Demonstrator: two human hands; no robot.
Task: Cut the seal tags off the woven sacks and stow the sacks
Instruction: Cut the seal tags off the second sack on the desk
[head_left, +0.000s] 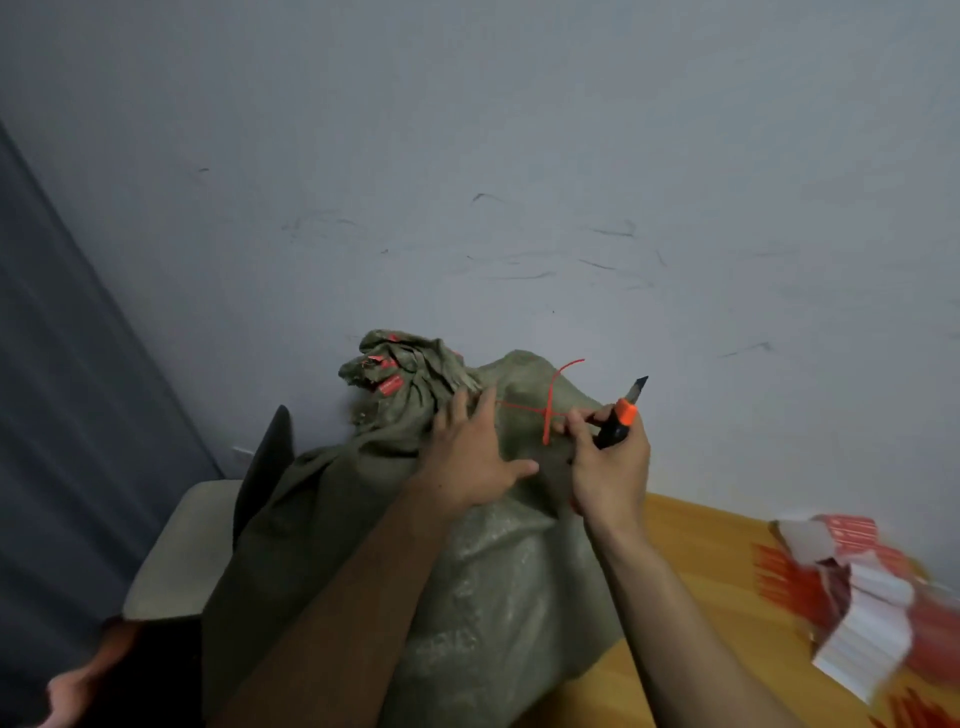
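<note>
Scuffed grey wall (519, 156) fills the upper half of the head view, and a dark grey curtain (78, 389) runs down the left side. Below the wall a yellow wooden bench (701, 545) shows at the lower right. A chair (176, 561) with a pale seat stands at the lower left.

A green woven sack (493, 597) rises over the bench's left end, close to the wall. Whether its base rests on the bench or on the chair is hidden. Its gathered neck (405, 374) points up and to the left, with scraps of red label caught in the folds. A thin red seal tag (551, 402) loops out of the cloth just right of the neck, its loose end curving up toward the wall.

The left hand (478, 457) lies flat on the sack just below the neck. Its fingers are straight and spread, pressing the cloth, and the fingertips are just beside the seal tag's strap. The right hand (608, 467) is immediately to its right, curled round a utility knife (618, 423) with a black and orange handle. The blade is up, tilted toward the wall and clear of the sack. The thumb and forefinger of the same hand pinch the seal tag where its strands cross.

Near the bench's right edge lies a blurred heap of red and white strips (857, 582).
</note>
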